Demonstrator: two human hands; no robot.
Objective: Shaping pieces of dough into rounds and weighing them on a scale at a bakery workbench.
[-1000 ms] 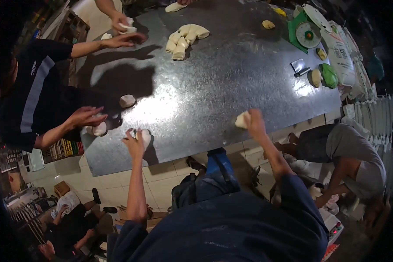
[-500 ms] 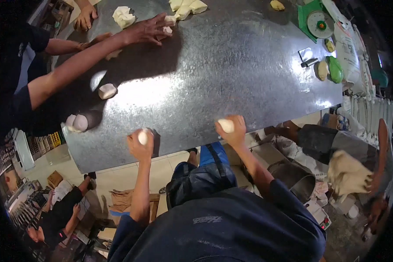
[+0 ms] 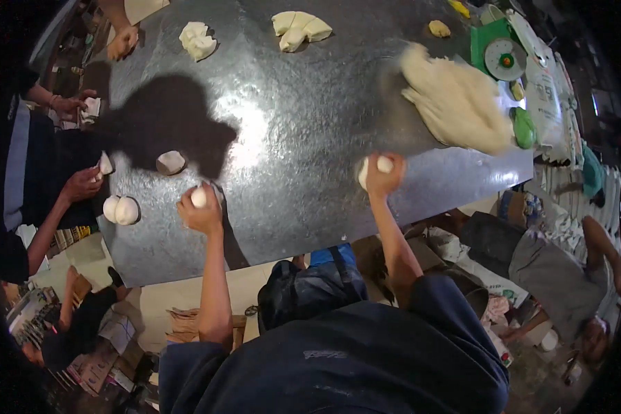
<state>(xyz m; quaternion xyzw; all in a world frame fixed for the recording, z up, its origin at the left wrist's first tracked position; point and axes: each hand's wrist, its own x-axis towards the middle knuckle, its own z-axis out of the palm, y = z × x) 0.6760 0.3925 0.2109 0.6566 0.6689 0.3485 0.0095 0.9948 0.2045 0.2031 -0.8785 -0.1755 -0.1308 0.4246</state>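
Near the front edge of the metal table [image 3: 310, 131], my left hand [image 3: 205, 218] is curled around a white dough ball [image 3: 199, 198], which shows between thumb and fingers. Farther right, my right hand [image 3: 386, 181] is closed over dough [image 3: 363, 175]; pale dough also bulges between its fingers, and I cannot tell whether it is one piece. Beyond my left hand lies a single dough piece [image 3: 171, 163]. To its lower left, two round dough balls [image 3: 121, 210] touch each other.
At the right, a large, blurred slab of dough [image 3: 455, 100] is beside a green scale [image 3: 504, 55] and a green bag [image 3: 524, 127]. Cut dough chunks [image 3: 300, 29] and a dough lump [image 3: 198, 41] lie at the back. A co-worker's hand [image 3: 83, 185] holds dough at left.
The large dough slab has moved from the person at right onto the table. My left hand has shifted left, my right hand farther away. The co-worker's arm has drawn back from the far chunks.
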